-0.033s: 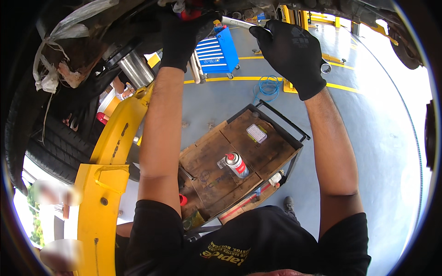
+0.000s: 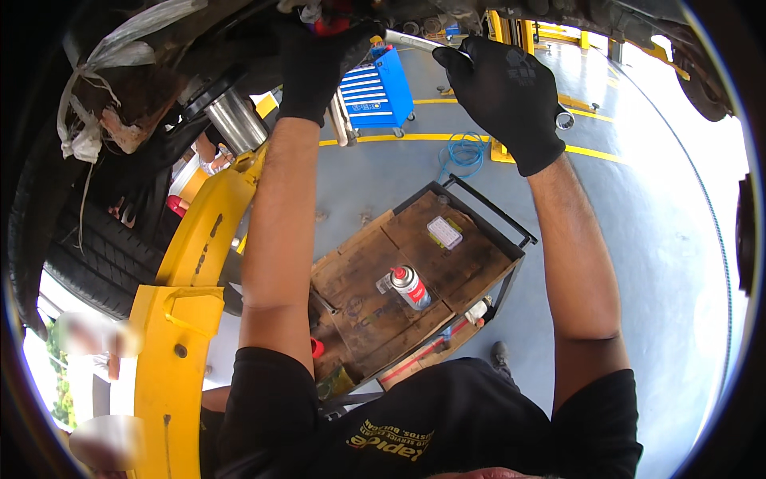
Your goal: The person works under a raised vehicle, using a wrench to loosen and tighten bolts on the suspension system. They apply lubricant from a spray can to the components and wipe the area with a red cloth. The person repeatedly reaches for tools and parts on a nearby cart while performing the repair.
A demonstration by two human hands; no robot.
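Note:
My right hand (image 2: pixel 511 92), in a black glove, is closed around a long metal wrench (image 2: pixel 411 41). Its ring end (image 2: pixel 565 120) sticks out by my wrist. The shaft runs left to my left hand (image 2: pixel 313 72), also black-gloved, raised against the dark vehicle underside (image 2: pixel 239 40). The left fingers appear closed about the wrench's other end. Shadow hides that end and most of those fingers. A red part (image 2: pixel 331 25) shows just above the left glove.
A yellow lift arm (image 2: pixel 179 343) and a tyre (image 2: pixel 104 251) stand at left. Below my arms is a cart (image 2: pixel 351 275) bearing a spray can (image 2: pixel 410 289) and a small box (image 2: pixel 444 232). Farther off are a blue tool cabinet (image 2: pixel 379 92), a coiled blue hose (image 2: pixel 465 153) and blurred people at left.

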